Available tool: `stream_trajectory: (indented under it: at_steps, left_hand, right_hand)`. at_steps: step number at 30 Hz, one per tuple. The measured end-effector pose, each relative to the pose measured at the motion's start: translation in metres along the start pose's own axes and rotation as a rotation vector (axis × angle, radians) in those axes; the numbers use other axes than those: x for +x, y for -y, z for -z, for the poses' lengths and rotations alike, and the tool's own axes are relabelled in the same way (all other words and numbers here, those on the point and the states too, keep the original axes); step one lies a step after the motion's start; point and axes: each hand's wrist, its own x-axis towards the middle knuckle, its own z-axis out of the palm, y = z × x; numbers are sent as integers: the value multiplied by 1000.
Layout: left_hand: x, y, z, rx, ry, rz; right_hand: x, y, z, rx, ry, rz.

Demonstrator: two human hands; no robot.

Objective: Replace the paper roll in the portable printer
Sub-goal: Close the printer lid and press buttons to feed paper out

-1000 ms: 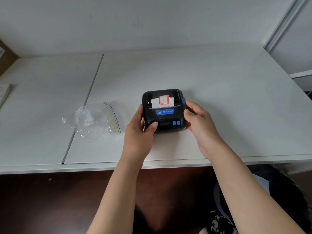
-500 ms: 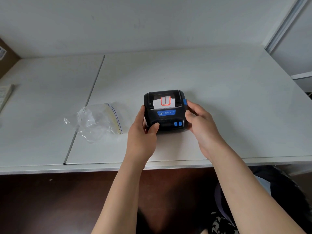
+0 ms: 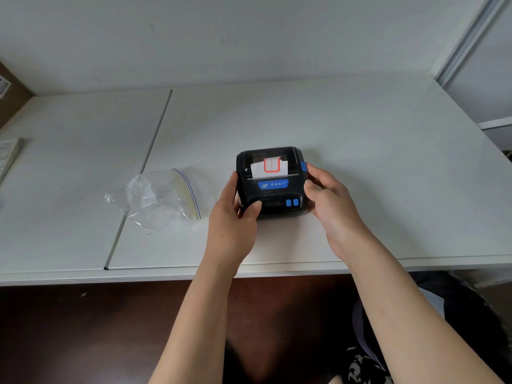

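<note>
left hand (image 3: 232, 220) curled on the printer (image 3: 273, 181) at its near-left corner, thumb on top | right hand (image 3: 331, 200) clasps its right side, finger by blue latch (image 3: 304, 166) | printer mid-surface (image 3: 360, 151), likely rigid, light, smooth-sided; hold the flanks | label paper (image 3: 268, 168) thin, tearable | plastic bag (image 3: 160, 198) left

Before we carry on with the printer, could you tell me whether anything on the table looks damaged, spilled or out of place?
Nothing looks damaged or spilled. The portable printer sits flat on the white table with a red-bordered label feeding from its slot. Only the crumpled zip bag lies loose beside it.
</note>
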Motion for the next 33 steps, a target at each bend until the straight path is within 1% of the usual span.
stream_trajectory:
  at_steps: [33]
  left_hand:
    - [2,3,0,-6,4,-19]
  right_hand:
    - [-2,3,-1,-2,-2,3]
